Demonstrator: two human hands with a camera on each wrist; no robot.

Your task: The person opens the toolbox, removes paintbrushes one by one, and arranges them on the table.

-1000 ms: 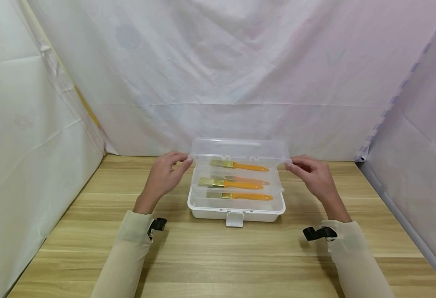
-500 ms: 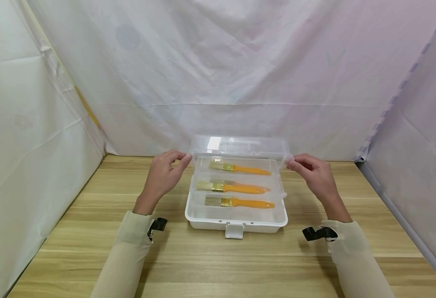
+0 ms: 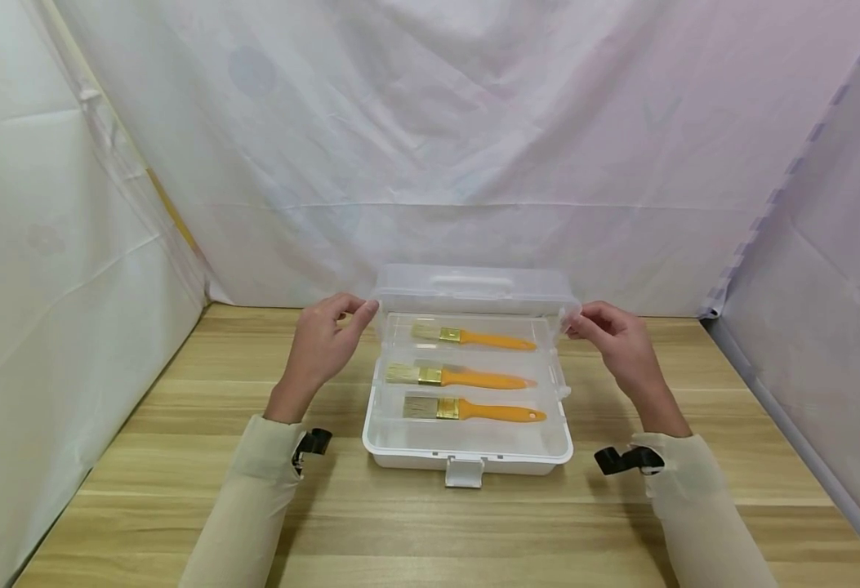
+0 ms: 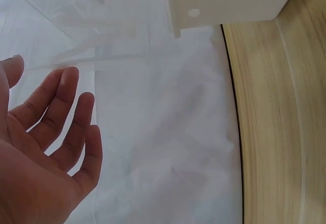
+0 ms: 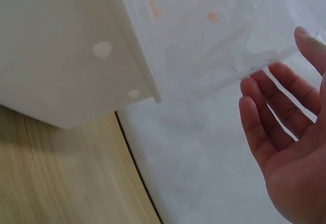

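Observation:
A white storage box (image 3: 466, 469) with a front latch (image 3: 464, 472) stands on the table, its clear lid (image 3: 474, 286) raised and tilted back. Three paintbrushes with orange handles lie in stepped rows inside: a back brush (image 3: 496, 340), a middle brush (image 3: 481, 379) and a front brush (image 3: 499, 412). My left hand (image 3: 327, 343) pinches the lid's left corner between thumb and fingers. At the opposite corner, my right hand (image 3: 621, 351) pinches the lid the same way. Both wrist views show fingertips at the edge of the clear plastic (image 4: 122, 56).
The wood-grain table (image 3: 430, 531) extends around the box. White cloth (image 3: 474, 147) hangs behind it, with further cloth walls at left (image 3: 69, 269) and right (image 3: 826, 269).
The lid has tilted further back. The box's front has come toward me, and the rows of brushes have spread apart. Both hands stay nearly in place at the lid corners.

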